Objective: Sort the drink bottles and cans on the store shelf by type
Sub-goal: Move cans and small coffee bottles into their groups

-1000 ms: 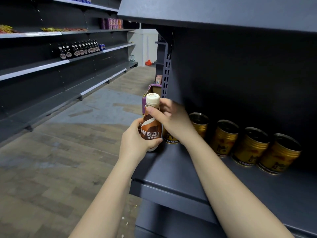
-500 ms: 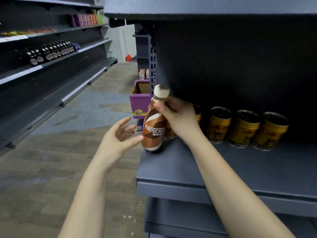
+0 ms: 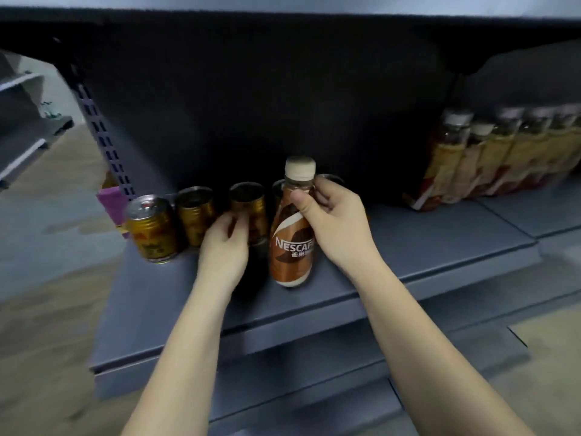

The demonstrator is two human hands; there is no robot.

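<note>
The shelf (image 3: 408,247) looks like matt painted metal. The cans (image 3: 151,229) are shiny gold metal with silvery tops. The coffee bottle (image 3: 292,247) wears a glossy brown sleeve, probably plastic, and a matt ridged cream cap (image 3: 299,167).

Pretty dim overall, with the shelf's back panel (image 3: 251,99) sunk into near-black under the overhanging board. Light apparently from above and in front, catching the forearms and both hands evenly, no harsh hotspots. Small glare on the lid of the leftmost gold can (image 3: 151,228) and a soft sheen on the Nescafé bottle (image 3: 293,237). Dark shadow pooled on the shelf board beneath the left hand (image 3: 224,243). Heavy smear across the row of bottles (image 3: 503,155) at right and the floor at left. Strong wide-angle bowing along the edges, shelf lines curving. Sharpest near centre, mushy elsewhere.
</note>
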